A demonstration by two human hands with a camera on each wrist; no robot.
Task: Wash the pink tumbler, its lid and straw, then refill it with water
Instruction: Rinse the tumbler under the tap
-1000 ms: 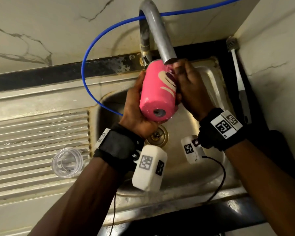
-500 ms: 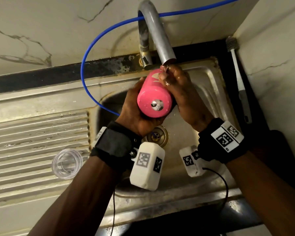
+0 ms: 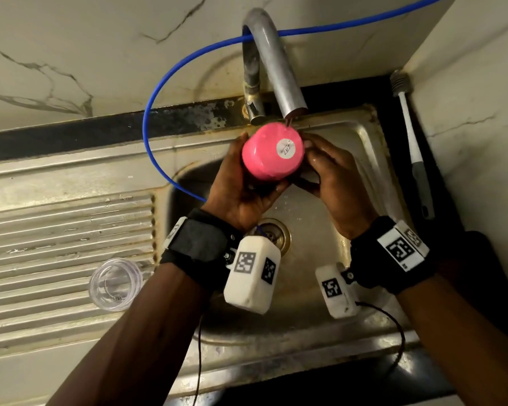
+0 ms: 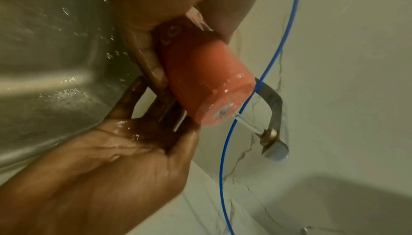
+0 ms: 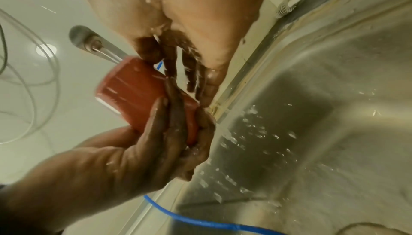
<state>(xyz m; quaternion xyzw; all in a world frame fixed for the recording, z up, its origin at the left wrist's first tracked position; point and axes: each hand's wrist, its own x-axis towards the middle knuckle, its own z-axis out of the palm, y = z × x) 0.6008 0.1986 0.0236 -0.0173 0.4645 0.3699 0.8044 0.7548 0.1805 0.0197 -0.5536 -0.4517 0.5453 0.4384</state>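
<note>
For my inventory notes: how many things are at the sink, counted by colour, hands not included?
Pink: 1, tumbler
Blue: 1, hose
Clear: 1, lid
Grey metal: 2, tap, sink
White and grey: 1, brush
Total: 6

tumbler (image 3: pixel 272 155): pink, matt, wet, round paper sticker on base. sink (image 3: pixel 361 142): brushed steel, scuffed, droplets. tap (image 3: pixel 279 68): dull grey metal. lid (image 3: pixel 116 284): clear glossy plastic. hose (image 3: pixel 159 112): blue smooth plastic. wall (image 3: pixel 100 54): marble-look, glossy.
</note>
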